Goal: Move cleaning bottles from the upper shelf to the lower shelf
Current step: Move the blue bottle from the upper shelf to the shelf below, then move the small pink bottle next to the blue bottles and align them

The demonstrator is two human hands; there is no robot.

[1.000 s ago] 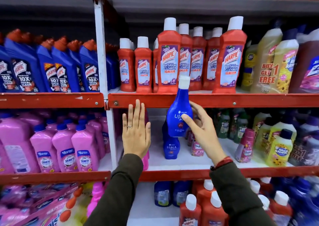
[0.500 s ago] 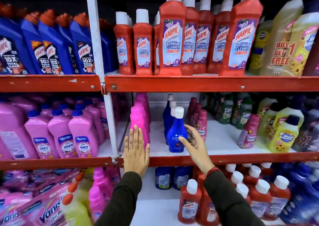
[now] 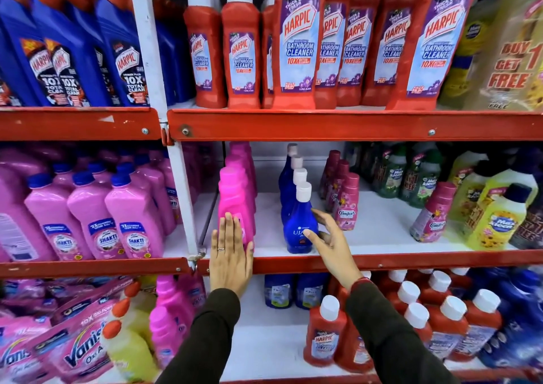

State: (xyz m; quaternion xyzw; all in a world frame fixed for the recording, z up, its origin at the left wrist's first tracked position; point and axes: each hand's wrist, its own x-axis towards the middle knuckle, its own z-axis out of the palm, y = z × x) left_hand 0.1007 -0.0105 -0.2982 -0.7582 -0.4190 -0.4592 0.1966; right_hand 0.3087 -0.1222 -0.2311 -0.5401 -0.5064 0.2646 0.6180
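Currently blue bottle stands at shelf front edge, right hand splayed, fingertips touching it at 3 o'clock, left hand flat, empty; nudge could tip it off.
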